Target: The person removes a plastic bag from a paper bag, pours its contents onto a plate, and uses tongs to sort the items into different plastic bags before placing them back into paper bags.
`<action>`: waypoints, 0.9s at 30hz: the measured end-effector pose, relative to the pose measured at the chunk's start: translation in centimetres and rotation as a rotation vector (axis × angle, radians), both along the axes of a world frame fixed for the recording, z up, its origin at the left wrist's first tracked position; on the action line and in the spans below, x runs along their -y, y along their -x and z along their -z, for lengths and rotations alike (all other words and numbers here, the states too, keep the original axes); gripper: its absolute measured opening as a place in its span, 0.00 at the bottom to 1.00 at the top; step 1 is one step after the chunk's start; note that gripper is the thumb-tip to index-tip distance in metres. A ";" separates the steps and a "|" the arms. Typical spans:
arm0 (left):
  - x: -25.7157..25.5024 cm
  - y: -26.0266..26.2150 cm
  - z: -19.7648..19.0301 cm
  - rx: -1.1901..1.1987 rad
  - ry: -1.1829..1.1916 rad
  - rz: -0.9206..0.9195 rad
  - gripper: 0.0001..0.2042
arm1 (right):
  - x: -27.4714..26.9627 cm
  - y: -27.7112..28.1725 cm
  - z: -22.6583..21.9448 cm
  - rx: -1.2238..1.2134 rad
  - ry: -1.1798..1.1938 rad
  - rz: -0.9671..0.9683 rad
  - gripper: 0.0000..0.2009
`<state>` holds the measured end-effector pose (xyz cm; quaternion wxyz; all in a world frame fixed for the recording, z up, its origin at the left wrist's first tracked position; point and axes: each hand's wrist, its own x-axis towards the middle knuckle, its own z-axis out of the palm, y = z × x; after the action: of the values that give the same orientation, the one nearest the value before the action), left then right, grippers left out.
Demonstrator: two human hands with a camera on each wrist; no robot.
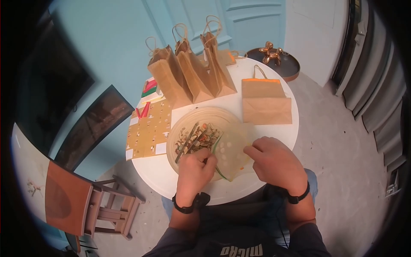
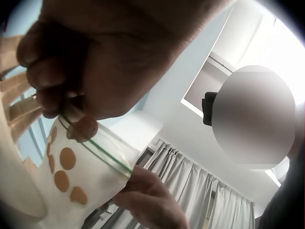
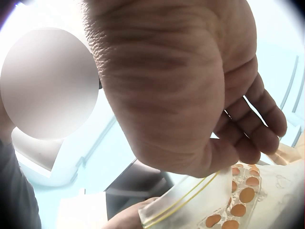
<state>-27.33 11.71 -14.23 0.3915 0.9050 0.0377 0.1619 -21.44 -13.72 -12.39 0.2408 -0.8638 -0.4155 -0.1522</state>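
A translucent zip bag [image 1: 233, 147] with round spots hangs between both hands over the right side of a round woven tray [image 1: 173, 128]. My left hand [image 1: 196, 171] pinches the bag near its green zip line, its fingers curled, as the left wrist view shows at the bag's edge [image 2: 107, 167]. On the other side my right hand [image 1: 278, 162] pinches the mouth beside the yellow zip line [image 3: 183, 202] between thumb and fingers. Dried sliced pieces [image 1: 209, 139] and two long dark bars, like tongs [image 1: 187, 142], lie in the tray.
Behind the tray stand several brown paper bags with handles [image 1: 188, 77]. A flat paper bag [image 1: 266, 103] lies at the right on the white round table [image 1: 150, 173]. At left are a patterned sheet [image 1: 150, 128] and red strips [image 1: 144, 110]. A wooden stool [image 1: 111, 210] stands beside the table.
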 end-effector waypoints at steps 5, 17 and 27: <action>0.4 0.2 -0.1 0.016 -0.011 0.042 0.07 | -0.3 -1.0 0.8 0.031 0.000 0.029 0.07; 1.6 0.7 -0.6 0.093 0.007 -0.033 0.06 | 1.4 2.8 -3.8 0.199 -0.207 -0.029 0.15; 2.9 8.5 -6.6 0.682 0.583 1.177 0.05 | -0.3 -0.5 -0.6 0.064 -0.135 0.090 0.12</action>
<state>-35.80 8.86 -7.61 0.6281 0.5342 -0.5361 0.1806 -20.93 -13.37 -11.75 0.2782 -0.8580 -0.3726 -0.2181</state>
